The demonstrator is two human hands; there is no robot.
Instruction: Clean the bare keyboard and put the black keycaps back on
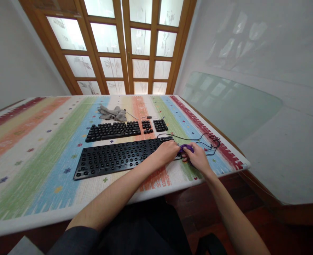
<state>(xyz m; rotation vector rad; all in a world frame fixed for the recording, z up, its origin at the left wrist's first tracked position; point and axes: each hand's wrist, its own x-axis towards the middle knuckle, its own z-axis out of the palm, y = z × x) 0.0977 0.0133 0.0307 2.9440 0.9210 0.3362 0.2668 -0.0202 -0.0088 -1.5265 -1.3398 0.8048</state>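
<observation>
A black keyboard base (114, 157) with its keycaps off lies on the striped cloth in front of me. My left hand (167, 151) rests curled at the base's right end, fingertips against a small purple object (186, 147). My right hand (197, 157) is closed around that purple object just to the right of the base. What the left fingers grip is hidden. Rows of removed black keycaps (114, 130) are laid out in keyboard order behind the base, with two smaller clusters (160, 125) to their right.
A black cable (204, 136) loops from the base toward the table's right edge. A crumpled grey cloth (112, 113) and a thin tool (149, 117) lie at the back. The table ends close on the right; a wooden door with frosted panes (124, 46) stands behind.
</observation>
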